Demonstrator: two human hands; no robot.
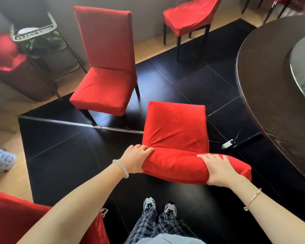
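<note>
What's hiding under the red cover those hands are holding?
A chair's shape shows: seat and backrest. The left hand and right hand hold the red cover at the backrest top. The frame and legs are hidden.

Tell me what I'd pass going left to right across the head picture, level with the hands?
Purple patterned shoe → left hand → red chair back that both hands hold → right hand → dark round table.
</note>
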